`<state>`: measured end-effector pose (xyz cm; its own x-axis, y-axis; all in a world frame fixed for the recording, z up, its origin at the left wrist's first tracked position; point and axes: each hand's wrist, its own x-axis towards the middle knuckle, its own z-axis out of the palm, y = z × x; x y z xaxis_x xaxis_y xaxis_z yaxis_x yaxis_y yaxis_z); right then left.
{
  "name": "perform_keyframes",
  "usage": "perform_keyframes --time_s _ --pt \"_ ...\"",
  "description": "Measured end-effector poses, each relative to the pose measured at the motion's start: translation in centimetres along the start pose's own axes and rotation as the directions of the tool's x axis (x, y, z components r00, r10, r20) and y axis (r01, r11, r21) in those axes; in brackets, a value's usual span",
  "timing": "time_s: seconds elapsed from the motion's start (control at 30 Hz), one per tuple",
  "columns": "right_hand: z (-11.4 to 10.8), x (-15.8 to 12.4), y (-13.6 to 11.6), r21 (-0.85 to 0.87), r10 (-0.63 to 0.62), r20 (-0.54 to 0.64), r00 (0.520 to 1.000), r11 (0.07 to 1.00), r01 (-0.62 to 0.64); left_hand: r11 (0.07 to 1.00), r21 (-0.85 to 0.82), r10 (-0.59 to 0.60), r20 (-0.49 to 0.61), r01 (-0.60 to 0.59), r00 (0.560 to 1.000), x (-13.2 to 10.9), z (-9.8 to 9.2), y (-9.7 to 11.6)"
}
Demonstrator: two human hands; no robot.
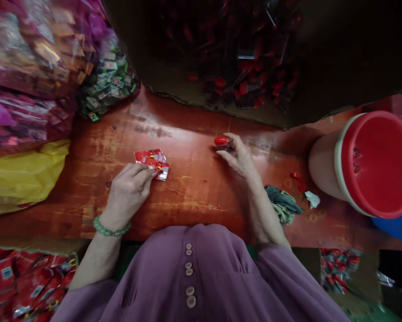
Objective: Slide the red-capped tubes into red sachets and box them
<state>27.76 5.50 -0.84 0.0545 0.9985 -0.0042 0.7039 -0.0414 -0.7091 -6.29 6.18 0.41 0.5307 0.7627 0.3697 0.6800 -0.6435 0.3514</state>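
Observation:
My left hand (130, 190), with a green bead bracelet at the wrist, pinches some small red printed packets (151, 162) over the orange-red table (184, 188). The packets overlap, and a silvery edge shows at their right. My right hand (237, 156) holds a small dark clear container with a red cap (220, 141) between thumb and fingers, right of the table's middle. A gap of bare table lies between the two hands.
A large cardboard box (174, 96) of red-capped containers stands beyond my hands. Filled bags (110, 76) and a yellow bag (29, 179) lie left. At right are a red-lidded bucket (382, 165) and green cloth (283, 203). Boxes of red packets (33, 281) and containers (338, 268) sit below.

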Motion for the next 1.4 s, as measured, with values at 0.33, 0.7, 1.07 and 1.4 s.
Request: perform_keyframes --time_s 0.33,0.7,1.07,1.4 --pt "3.4 -4.1 -1.7 0.606 0.187 0.083 0.979 0.77 -0.198 0.992 0.023 -0.122 0.006 0.122 0.993 -0.3 1.7 -0.2" --pt "4.2 -5.3 -3.3 0.788 0.277 0.143 0.95 0.549 -0.278 0.98 -0.101 -0.171 0.041 0.174 0.984 -0.5 0.7 -0.2" --pt "5.8 -6.5 -4.1 0.869 0.336 0.192 0.922 0.378 -0.319 0.97 -0.033 -0.239 0.0 0.239 0.971 0.0 1.1 0.2" --pt "6.3 -6.4 -5.1 0.846 0.318 0.203 0.926 0.419 -0.329 0.98 -0.095 -0.158 0.164 0.175 0.974 -0.7 0.6 0.2"
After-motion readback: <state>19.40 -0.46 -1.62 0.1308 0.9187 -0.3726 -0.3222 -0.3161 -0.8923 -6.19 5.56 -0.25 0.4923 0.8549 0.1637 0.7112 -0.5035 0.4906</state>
